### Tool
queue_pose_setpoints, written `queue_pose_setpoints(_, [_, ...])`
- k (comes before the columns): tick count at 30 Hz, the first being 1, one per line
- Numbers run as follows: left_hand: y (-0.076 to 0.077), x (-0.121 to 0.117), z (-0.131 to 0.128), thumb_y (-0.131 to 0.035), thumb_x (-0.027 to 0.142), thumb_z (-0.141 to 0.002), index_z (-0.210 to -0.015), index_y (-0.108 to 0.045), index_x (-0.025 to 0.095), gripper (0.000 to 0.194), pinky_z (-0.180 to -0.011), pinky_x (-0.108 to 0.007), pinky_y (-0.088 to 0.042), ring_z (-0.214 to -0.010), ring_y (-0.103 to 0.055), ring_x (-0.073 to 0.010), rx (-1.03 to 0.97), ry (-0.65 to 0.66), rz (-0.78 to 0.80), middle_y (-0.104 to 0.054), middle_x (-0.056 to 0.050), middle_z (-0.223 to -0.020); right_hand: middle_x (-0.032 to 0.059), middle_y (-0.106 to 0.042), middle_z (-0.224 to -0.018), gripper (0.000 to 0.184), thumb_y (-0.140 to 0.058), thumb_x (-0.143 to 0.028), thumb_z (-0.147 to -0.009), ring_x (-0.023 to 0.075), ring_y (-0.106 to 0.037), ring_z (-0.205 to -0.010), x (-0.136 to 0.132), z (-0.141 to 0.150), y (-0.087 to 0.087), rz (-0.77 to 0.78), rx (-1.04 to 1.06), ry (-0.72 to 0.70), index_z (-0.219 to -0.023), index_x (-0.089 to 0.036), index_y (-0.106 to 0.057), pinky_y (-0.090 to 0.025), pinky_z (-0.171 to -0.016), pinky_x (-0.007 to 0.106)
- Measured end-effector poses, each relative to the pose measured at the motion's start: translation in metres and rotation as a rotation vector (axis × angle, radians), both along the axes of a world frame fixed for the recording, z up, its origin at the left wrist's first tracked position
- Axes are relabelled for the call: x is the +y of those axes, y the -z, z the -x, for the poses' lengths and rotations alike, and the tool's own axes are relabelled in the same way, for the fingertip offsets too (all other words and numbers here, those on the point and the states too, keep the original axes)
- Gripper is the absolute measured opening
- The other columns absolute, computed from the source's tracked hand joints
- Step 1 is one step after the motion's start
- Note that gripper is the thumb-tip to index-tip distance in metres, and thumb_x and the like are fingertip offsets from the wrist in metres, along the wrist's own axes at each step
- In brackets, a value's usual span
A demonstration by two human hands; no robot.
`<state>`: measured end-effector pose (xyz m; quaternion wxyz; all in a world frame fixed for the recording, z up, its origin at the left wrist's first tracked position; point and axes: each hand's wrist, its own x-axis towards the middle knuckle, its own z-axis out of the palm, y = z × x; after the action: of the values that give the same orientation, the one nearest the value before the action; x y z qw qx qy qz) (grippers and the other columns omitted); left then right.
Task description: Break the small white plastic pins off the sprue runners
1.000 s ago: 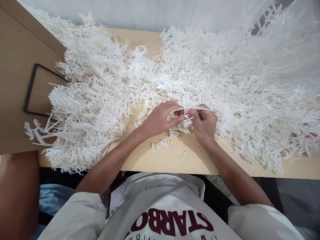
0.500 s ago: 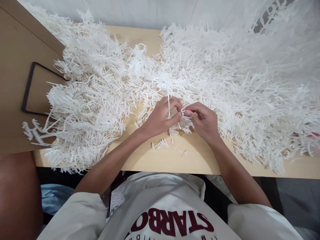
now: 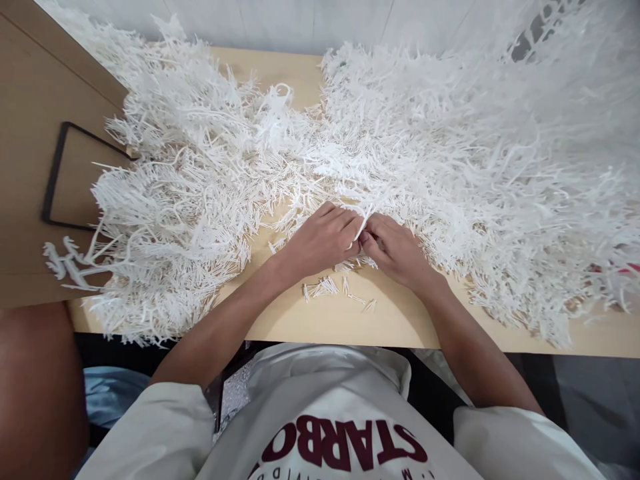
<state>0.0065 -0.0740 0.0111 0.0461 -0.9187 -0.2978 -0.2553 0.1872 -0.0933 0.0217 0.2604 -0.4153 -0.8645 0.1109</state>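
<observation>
My left hand and my right hand meet knuckle to knuckle above the front part of the table, both with curled fingers. A thin white plastic strand rises from between them and lies against the left fingers. Its lower end is hidden in the grip, so which fingertips pinch it is partly covered. Just in front of the hands lie several small loose white plastic pieces. Behind them spreads a big tangled heap of white branched plastic pieces.
Another heap of white pieces covers the table's left side. A cardboard box with a black wire loop stands at the far left, near another person's arm. The light wooden table ends close to my body; a pale wall runs behind.
Both hands have turned over and closed together, backs now upward. The strand that hung by the left thumb now slants up to the right between the hands.
</observation>
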Motion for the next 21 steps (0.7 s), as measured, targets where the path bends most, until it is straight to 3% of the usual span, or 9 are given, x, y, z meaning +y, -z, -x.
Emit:
queue_pose_setpoints(6, [0.000, -0.003, -0.004, -0.036, 0.021, -0.092, -0.090, -0.055, 0.013, 0.021, -0.074, -0.033, -0.039, -0.075, -0.057, -0.0176, -0.044, -0.031, 0.060, -0.062, -0.005, -0.079, -0.0024, -0.045, -0.060, 0.021, -0.047, -0.015, -0.085, 0.0115, -0.041, -0.058, -0.001, -0.001, 0.009, -0.243, 0.054, 0.050, -0.065, -0.022, -0.041, -0.037, -0.059, 0.027])
queue_pose_setpoints(9, [0.000, 0.006, 0.003, -0.038, 0.017, -0.089, -0.088, -0.055, 0.014, 0.017, -0.074, -0.033, -0.039, -0.073, -0.055, -0.0176, -0.102, -0.132, 0.130, -0.061, -0.005, -0.076, -0.0030, -0.046, -0.057, 0.022, -0.048, -0.012, -0.081, 0.0108, -0.041, -0.055, -0.007, 0.002, 0.009, -0.301, 0.123, 0.048, -0.064, -0.022, -0.041, -0.037, -0.056, 0.028])
queue_pose_setpoints(12, [-0.003, 0.013, 0.012, -0.041, 0.018, -0.088, -0.088, -0.054, 0.016, 0.013, -0.076, -0.033, -0.039, -0.069, -0.052, -0.0153, -0.194, -0.237, 0.222, -0.060, -0.002, -0.073, -0.0022, -0.057, -0.063, 0.016, -0.049, -0.013, -0.082, 0.0112, -0.050, -0.058, -0.015, 0.008, 0.005, -0.303, 0.200, 0.020, -0.069, -0.023, -0.047, -0.041, -0.060, 0.029])
queue_pose_setpoints(15, [-0.008, 0.012, 0.013, -0.043, 0.022, -0.090, -0.092, -0.054, 0.017, 0.013, -0.079, -0.032, -0.040, -0.076, -0.055, -0.0153, -0.253, -0.158, 0.245, -0.063, -0.002, -0.081, 0.0021, -0.066, -0.084, 0.011, -0.049, -0.017, -0.085, 0.0167, -0.062, -0.080, -0.015, 0.009, 0.002, -0.293, 0.292, 0.185, -0.087, -0.024, -0.058, -0.047, -0.073, 0.035])
queue_pose_setpoints(18, [-0.009, 0.006, 0.008, -0.042, 0.024, -0.091, -0.093, -0.056, 0.019, 0.015, -0.081, -0.032, -0.040, -0.079, -0.056, -0.0155, -0.258, -0.061, 0.227, -0.064, -0.002, -0.083, 0.0062, -0.065, -0.105, 0.020, -0.048, -0.024, -0.089, 0.0207, -0.060, -0.102, -0.009, 0.005, -0.001, -0.191, 0.334, 0.369, -0.105, -0.025, -0.060, -0.047, -0.083, 0.038])
queue_pose_setpoints(21, [-0.006, 0.003, 0.004, -0.042, 0.026, -0.093, -0.094, -0.057, 0.019, 0.016, -0.080, -0.031, -0.040, -0.077, -0.056, -0.0149, -0.243, -0.035, 0.235, -0.063, -0.001, -0.080, 0.0050, -0.065, -0.105, 0.021, -0.052, -0.031, -0.090, 0.0200, -0.059, -0.102, -0.002, -0.001, -0.002, -0.084, 0.252, 0.301, -0.108, -0.026, -0.060, -0.046, -0.086, 0.038])
